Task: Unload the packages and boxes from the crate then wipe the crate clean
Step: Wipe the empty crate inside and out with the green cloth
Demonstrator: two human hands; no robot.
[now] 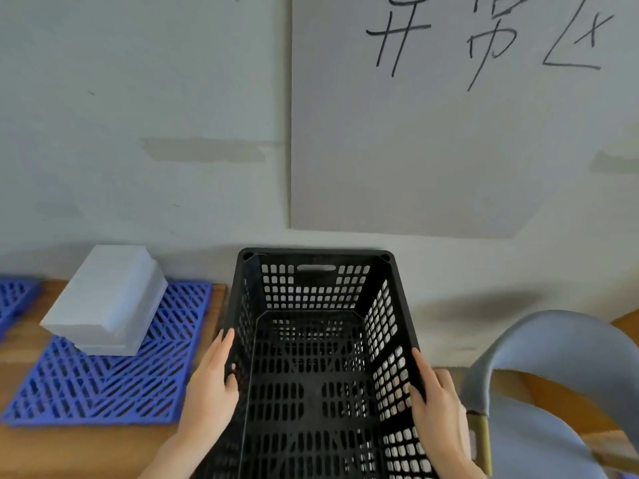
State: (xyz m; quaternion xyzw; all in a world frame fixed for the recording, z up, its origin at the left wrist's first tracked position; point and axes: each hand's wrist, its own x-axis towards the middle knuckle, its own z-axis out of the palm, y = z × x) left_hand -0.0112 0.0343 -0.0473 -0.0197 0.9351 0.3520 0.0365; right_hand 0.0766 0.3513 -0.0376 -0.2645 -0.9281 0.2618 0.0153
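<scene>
Black plastic crate [313, 375]: it is standing in the middle of the view, its far end close to the wall, and both hands are gripping it by the long sides.
Left hand [211, 385]: it is lying flat against the outside of the left wall, the fingers pointing away from the person, while the thumb is hooking over the rim to the inside — so the hand is closed on the wall.
Right hand [437, 402]: it is holding the right wall in the same way, fingers outside and thumb curling over the rim.
Inside of the crate: the perforated floor is showing bare; no package is lying in it.
White foam boxes [107, 300]: two are sitting stacked to the left of the crate, well apart from the hands, and resting on a blue grid mat.
Blue grid mat [103, 378]: it is lying on the wooden table [86, 451] — a second blue mat [15, 297] is showing at the far left edge.
Grey chair [560, 382]: its curved back is standing just to the right of the right hand.
Wall [138, 98]: a pale board with dark handwritten strokes [415, 133] is hanging above the crate.
</scene>
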